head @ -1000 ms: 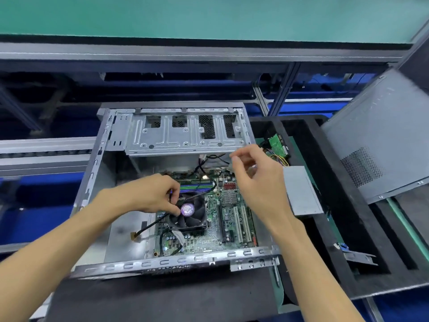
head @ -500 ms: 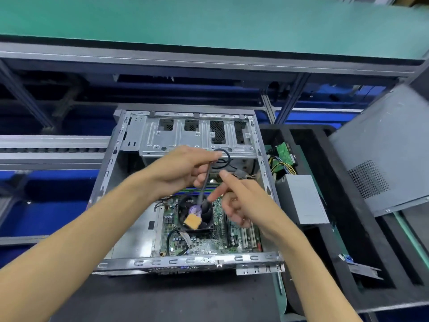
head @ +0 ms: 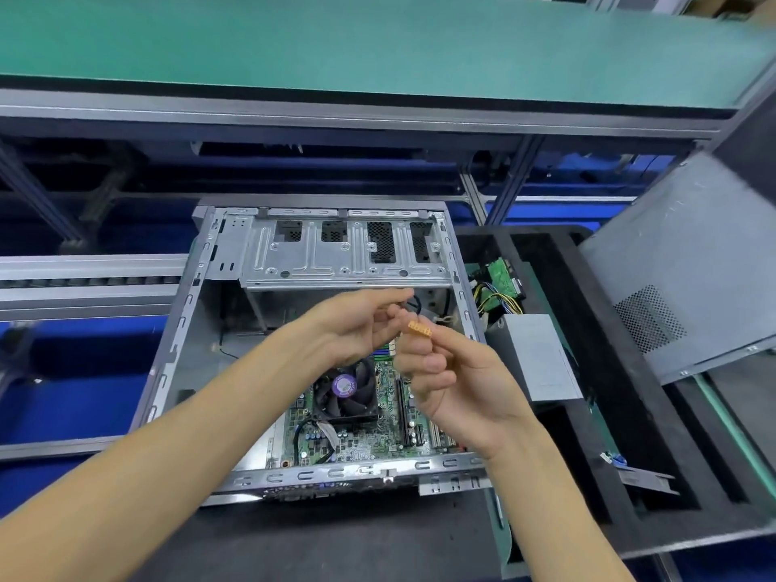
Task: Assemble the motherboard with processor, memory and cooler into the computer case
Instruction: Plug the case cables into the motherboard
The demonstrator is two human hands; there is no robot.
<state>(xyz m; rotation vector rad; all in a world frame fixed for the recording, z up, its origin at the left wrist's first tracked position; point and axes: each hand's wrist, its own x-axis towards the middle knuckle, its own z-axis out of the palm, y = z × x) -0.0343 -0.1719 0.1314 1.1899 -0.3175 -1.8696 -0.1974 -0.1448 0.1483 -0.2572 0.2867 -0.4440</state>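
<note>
Above the open computer case (head: 176,371), where the motherboard (head: 369,438) and its cooler fan (head: 346,390) lay flat inside, the right hand (head: 457,384) pinched a small orange connector (head: 419,329) at its fingertips, while the left hand (head: 357,325) curled beside it, its grip unclear.

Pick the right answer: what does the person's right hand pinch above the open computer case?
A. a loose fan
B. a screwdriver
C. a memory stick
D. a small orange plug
D: the right hand pinches a small orange plug at its fingertips, held above the computer case.
</note>
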